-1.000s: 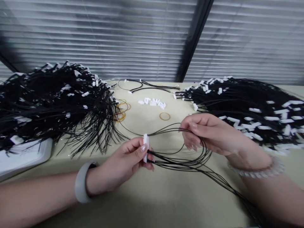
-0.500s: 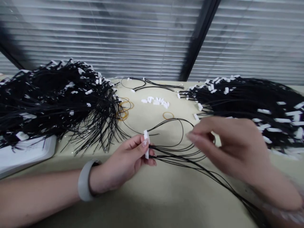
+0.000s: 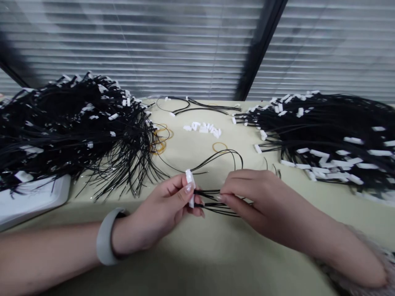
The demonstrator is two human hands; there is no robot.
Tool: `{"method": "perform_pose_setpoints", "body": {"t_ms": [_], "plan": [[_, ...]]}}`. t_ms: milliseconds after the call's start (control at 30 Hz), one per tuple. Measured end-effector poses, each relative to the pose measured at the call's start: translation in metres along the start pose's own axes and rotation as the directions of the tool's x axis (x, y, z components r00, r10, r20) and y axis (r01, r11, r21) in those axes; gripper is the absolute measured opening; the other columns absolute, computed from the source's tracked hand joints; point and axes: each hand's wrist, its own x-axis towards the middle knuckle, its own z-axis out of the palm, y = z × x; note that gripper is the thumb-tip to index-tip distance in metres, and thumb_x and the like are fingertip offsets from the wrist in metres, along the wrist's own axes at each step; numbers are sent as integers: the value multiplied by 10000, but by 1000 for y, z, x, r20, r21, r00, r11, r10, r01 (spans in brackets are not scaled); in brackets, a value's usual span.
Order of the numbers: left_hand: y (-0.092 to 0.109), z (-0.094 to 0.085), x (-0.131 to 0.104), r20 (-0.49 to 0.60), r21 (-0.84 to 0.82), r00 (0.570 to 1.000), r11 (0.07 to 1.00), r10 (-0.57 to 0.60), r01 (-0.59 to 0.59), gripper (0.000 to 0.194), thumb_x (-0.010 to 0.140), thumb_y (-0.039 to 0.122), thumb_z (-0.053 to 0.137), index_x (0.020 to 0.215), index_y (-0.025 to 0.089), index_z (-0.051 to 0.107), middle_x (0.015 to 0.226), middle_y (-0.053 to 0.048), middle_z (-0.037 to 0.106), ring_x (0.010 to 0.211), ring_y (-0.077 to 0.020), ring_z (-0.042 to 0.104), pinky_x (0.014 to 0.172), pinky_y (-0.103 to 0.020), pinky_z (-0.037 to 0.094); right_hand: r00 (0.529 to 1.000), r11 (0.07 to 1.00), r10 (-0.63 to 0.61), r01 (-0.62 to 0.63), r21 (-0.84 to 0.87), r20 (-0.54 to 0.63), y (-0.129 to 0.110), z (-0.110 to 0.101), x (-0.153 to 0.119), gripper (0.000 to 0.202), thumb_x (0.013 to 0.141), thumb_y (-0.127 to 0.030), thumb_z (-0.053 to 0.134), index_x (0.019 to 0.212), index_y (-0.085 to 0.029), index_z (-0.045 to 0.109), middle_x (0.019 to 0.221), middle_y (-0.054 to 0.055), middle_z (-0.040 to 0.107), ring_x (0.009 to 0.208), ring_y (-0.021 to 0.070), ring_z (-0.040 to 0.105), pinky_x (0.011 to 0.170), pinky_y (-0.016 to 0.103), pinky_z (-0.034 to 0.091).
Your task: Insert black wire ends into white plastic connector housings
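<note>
Between the thumb and fingers of my left hand (image 3: pixel 169 201) is a white connector housing (image 3: pixel 190 183), held upright on its long side. Several thin black wires (image 3: pixel 212 191) come out of its right side, and some loop up and over to the right. My right hand (image 3: pixel 256 197) is closed, its thumb and fingertips pinched on the black wires a short way right of the housing. The hand covers the wires' further run, so which of them it grips is hard to tell.
A big heap of black wires with white connectors (image 3: pixel 61 119) lies left, partly over a white plastic tray (image 3: pixel 58 193). Another wire pile (image 3: pixel 327 119) lies right. Small loose white housings (image 3: pixel 203 128), yellow rubber bands (image 3: pixel 159 144) and a few wires (image 3: pixel 200 109) lie between. Blinds (image 3: pixel 185 49) stand behind.
My right hand has moved left and slightly down, from the wire loops to the wires near the housing. My left hand keeps its hold on the connector housing almost unmoved.
</note>
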Motion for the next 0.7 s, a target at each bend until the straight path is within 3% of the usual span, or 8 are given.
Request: {"method": "perform_pose_setpoints", "body": {"t_ms": [167,267,467,600,700], "plan": [[-1,-1,-1,12,13,1000,1000,7,-7,126,755,227,657,735,131,579,655,1,582,618,-96,551,621,-244,470,996,997,71,-71,4,-54,-4,-1,1,230,873,-189,412,645,-171,440,574,-54,466,529,65,377,529,229,254],[0,-1,-1,14,0,1000,1000,1,-1,117,751,212,661,737,133,575,648,7,569,626,-95,542,611,-244,474,991,989,115,-120,-90,-67,-4,0,-1,233,883,-211,394,659,-185,448,523,-60,436,472,74,353,492,247,212],[-1,-2,1,-7,-37,1000,999,-24,24,115,750,209,661,738,132,576,645,3,561,632,-101,541,590,-240,478,996,919,-75,53,-390,-42,1,-2,-5,160,804,-91,444,686,-195,475,662,-3,498,592,136,412,543,269,258],[0,0,0,-29,-48,999,999,-25,23,100,757,201,652,742,129,585,648,-1,561,628,-100,537,585,-236,477,955,788,-158,-31,-615,-250,1,-17,-10,178,786,-152,486,613,-191,500,630,33,485,582,157,382,535,293,259],[0,1,-1,-18,-46,1000,999,-23,22,88,754,193,652,746,134,588,647,1,564,618,-99,535,589,-239,475,828,744,-149,-266,-613,-541,-1,-27,-18,67,792,-211,536,770,-185,594,629,42,542,595,163,455,518,293,275]]}}
